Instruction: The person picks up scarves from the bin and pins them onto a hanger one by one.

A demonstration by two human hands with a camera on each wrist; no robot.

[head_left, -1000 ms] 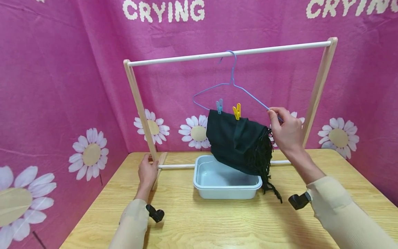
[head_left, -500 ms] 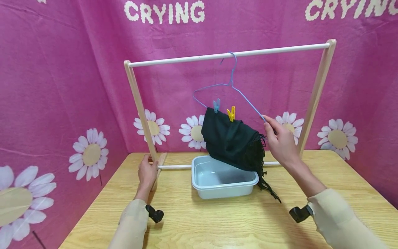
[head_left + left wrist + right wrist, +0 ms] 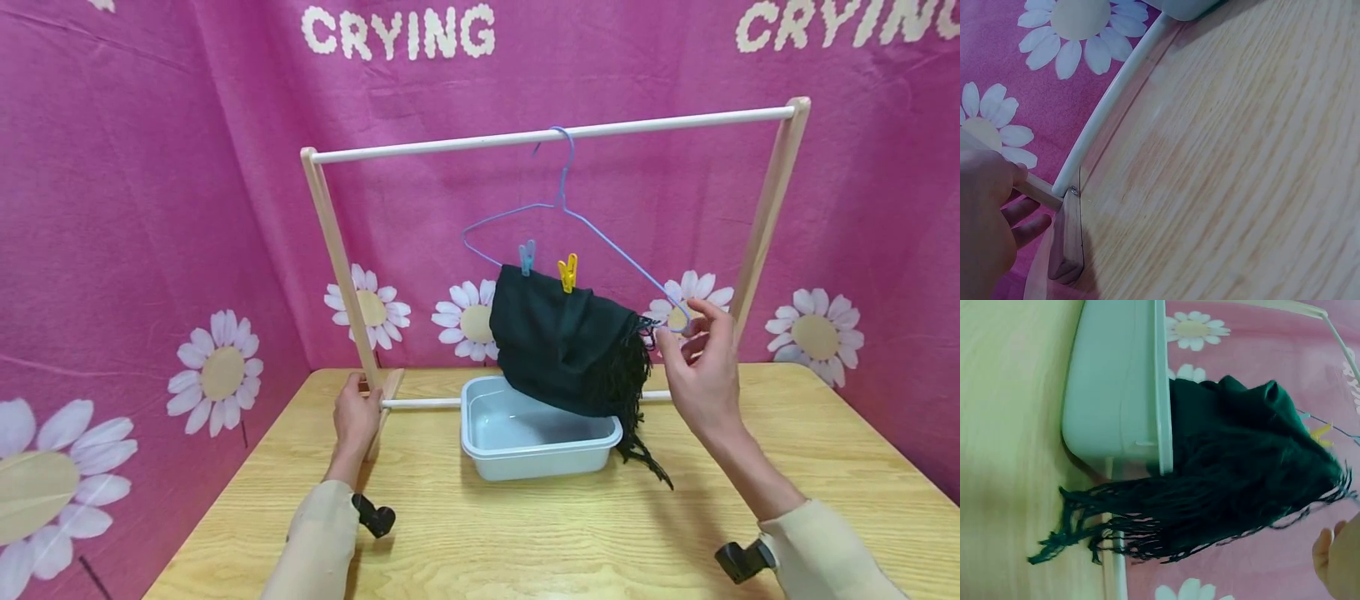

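Note:
A blue wire hanger (image 3: 564, 179) hangs by its hook from a wooden clothes rack (image 3: 450, 148). Draped over its lower bar is a black fringed scarf (image 3: 558, 346), held by a blue clothespin (image 3: 527, 258) and a yellow clothespin (image 3: 567, 273). My right hand (image 3: 705, 367) is at the hanger's right corner, thumb and index finger apart on either side of the wire. In the right wrist view, the scarf's fringe (image 3: 1141, 519) dangles past the basin. My left hand (image 3: 357, 415) grips the rack's left post near its foot (image 3: 1067, 250).
A pale blue basin (image 3: 540, 458) stands under the scarf, whose lower part hangs over its right side. The rack's lower bar (image 3: 420, 403) runs behind the basin. Pink flowered cloth (image 3: 420, 225) lines the back and sides of the wooden table (image 3: 420, 533).
The right hand first pulled the hanger's right arm down and left, shifting the scarf and basin left. Its fingers have since slid to the corner and parted; the hanger swung back up. Left hand is still.

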